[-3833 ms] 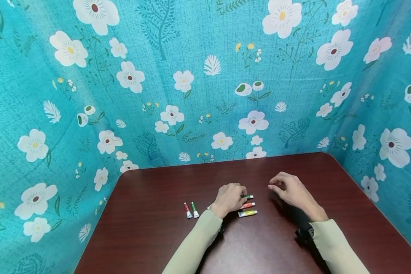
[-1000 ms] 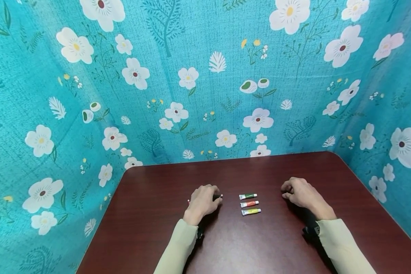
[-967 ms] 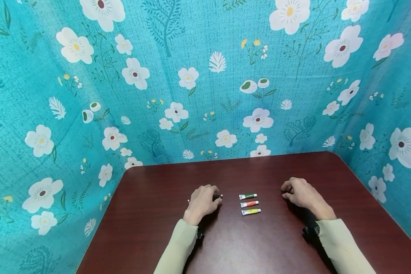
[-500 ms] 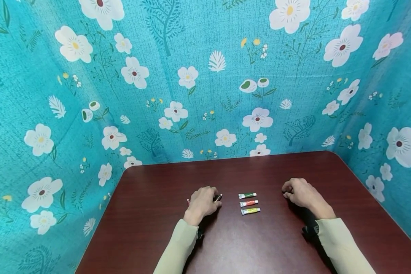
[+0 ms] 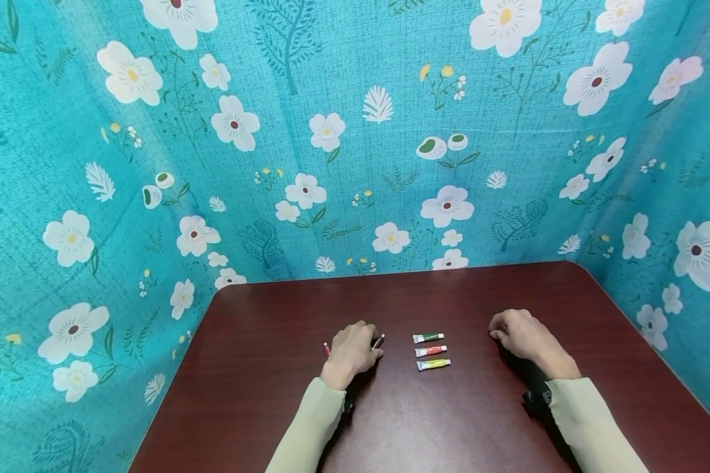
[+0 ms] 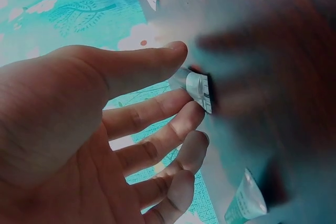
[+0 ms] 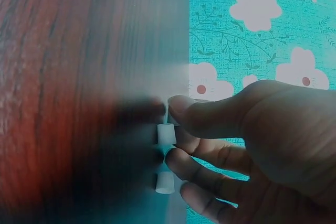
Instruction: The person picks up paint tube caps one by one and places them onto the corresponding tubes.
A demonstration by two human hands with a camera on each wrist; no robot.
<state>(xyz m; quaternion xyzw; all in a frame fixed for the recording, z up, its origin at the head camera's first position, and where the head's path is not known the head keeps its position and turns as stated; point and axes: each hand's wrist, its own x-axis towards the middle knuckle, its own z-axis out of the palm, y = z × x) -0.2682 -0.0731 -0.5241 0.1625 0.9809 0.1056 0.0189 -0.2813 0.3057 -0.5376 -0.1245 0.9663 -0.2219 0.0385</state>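
Observation:
In the head view my left hand (image 5: 352, 351) arches over the table, left of the middle. Its thumb and index finger pinch a dark paint tube (image 5: 378, 341) with a white cap; in the left wrist view that tube's silver crimped end (image 6: 198, 90) shows between them. A red paint tube (image 5: 327, 349) peeks out beside this hand. At the right, my right hand (image 5: 520, 335) is bent down to the table. Two white caps (image 7: 166, 134) show at its fingertips in the right wrist view; thumb and index close about the upper tube, whose body is mostly hidden.
Green (image 5: 428, 337), orange-red (image 5: 430, 351) and yellow (image 5: 433, 364) paint tubes lie in a row between my hands, caps to the right. The dark red table (image 5: 438, 420) stands against a blue flowered curtain (image 5: 343, 157).
My left hand has moved left from the middle tubes to near the red tube. Since then the dark tube in its fingers has turned slightly. My right hand moved a little right, then stayed nearly still.

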